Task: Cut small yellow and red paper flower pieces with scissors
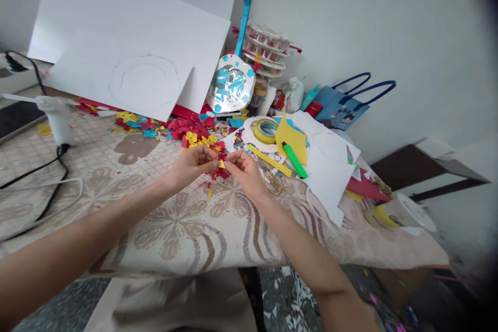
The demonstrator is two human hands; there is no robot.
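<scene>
Between the fingertips of both hands is a small piece of yellow paper. My left hand pinches it from one side, and my right hand pinches it from the other. Right behind the fingers lies a heap of cut paper, with red pieces and yellow paper flowers on top. Red scraps are scattered under the hands. A yellow paper strip and scissors lie to the right of my right hand.
A green marker, tape roll and yellow sheet lie at right. White boards lean on the wall beside a decorated paper piece. A corded glue gun stands left. Blue gift bag stands back right.
</scene>
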